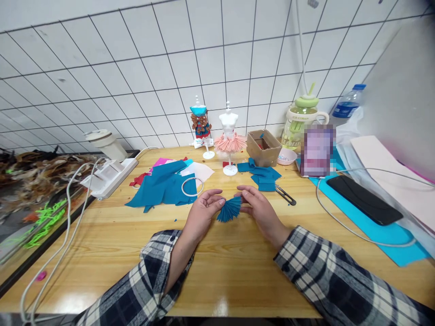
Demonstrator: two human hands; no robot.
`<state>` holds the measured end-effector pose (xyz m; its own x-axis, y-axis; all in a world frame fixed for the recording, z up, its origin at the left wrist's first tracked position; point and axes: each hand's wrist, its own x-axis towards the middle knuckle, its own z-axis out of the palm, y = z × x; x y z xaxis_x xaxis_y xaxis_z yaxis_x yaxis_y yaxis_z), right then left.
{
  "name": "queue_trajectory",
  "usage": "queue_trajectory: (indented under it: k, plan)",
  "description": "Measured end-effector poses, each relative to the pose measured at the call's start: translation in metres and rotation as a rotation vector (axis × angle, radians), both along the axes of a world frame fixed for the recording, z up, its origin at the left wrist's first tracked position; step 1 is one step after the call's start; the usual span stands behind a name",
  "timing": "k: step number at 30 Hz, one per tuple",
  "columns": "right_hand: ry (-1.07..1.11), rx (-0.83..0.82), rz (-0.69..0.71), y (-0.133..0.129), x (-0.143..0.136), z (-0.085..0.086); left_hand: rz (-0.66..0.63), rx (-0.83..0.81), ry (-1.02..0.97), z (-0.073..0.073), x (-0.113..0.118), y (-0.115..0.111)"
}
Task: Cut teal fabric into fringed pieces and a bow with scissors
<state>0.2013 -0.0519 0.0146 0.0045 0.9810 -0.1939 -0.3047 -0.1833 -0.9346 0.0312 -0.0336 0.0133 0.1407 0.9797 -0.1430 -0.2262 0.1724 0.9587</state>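
Note:
Between my hands, a little above the wooden table [217, 258], a blue pleated paper fan [229, 210] is spread with its folds pointing toward me. My left hand [205, 209] pinches its left edge between thumb and fingers. At its right edge, my right hand [258, 206] has its fingers closed on the pleats. Just beyond my left hand lies a white ring [192, 186] on blue crepe sheets [163, 183]. Straight ahead stands a small white mannequin [228, 121] wearing a pink pleated skirt [230, 142]. Beside it another mannequin [200, 120] wears a blue and brown outfit.
Right of the mannequins are a cardboard box [263, 147], a small pink bowl [287, 156], blue scraps [263, 175] and a black-handled cutter [285, 195]. A phone [365, 199] and cable lie at right, near a drink jug [299, 122]. A power strip [110, 179] sits left.

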Motion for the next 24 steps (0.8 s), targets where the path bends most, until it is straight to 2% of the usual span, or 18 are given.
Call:
queue_trajectory:
  k: [4, 10, 15, 20, 24]
  plan:
    - [-0.111, 0.083, 0.099, 0.001, -0.002, -0.005, -0.016, 0.038, 0.057, 0.000, -0.001, -0.001]
    - [-0.230, 0.205, -0.038, 0.002, -0.002, -0.012, -0.164, 0.005, -0.057, -0.001, -0.001, -0.005]
    - [-0.295, 0.222, -0.001, 0.001, 0.000, -0.010, -0.199, 0.032, 0.184, -0.001, -0.002, -0.004]
    - [-0.474, 0.318, 0.101, 0.002, 0.002, -0.007, -0.203, 0.206, 0.520, 0.006, -0.002, -0.005]
    - [-0.451, 0.226, 0.113, 0.005, 0.003, -0.012, -0.262, 0.287, 0.636, 0.009, -0.002, -0.008]
